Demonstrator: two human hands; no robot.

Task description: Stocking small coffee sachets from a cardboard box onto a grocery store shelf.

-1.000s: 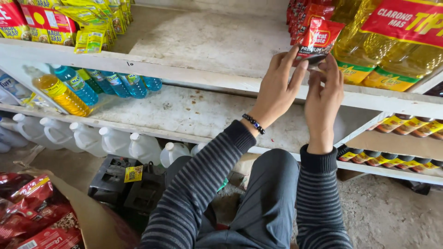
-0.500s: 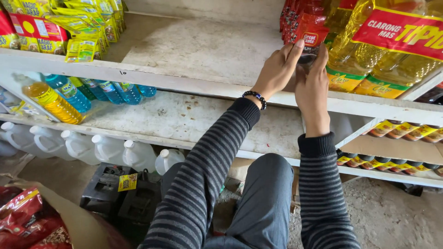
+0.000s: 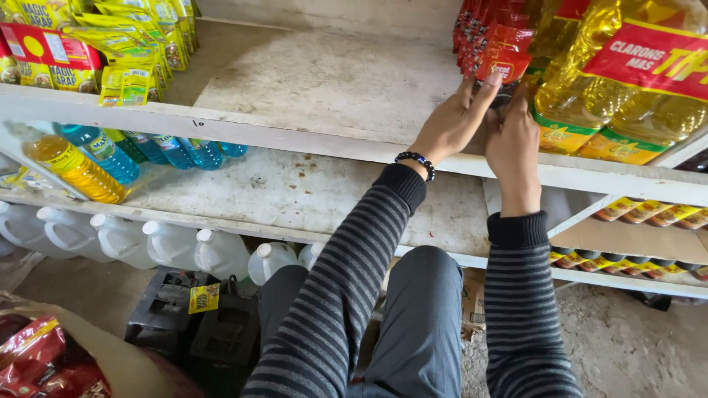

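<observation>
both my hands are up at the top shelf (image 3: 310,96), right of centre in the frame. my left hand (image 3: 451,121) has its fingers spread flat against the front red packet (image 3: 503,63) of a row standing on that shelf, thumb low by the shelf edge; it presses rather than closes. my right hand (image 3: 511,136) is just beside it, touching it, fingers curled up at the bottom of the same packet, though i cannot tell how tightly they pinch. big yellow oil bottles (image 3: 627,81) stand right beside the packets, in the upper right. yellow sachets (image 3: 136,51) hang at the upper left, blue bottles (image 3: 147,147) lie on the shelf below, white jugs (image 3: 169,243) lower left
</observation>
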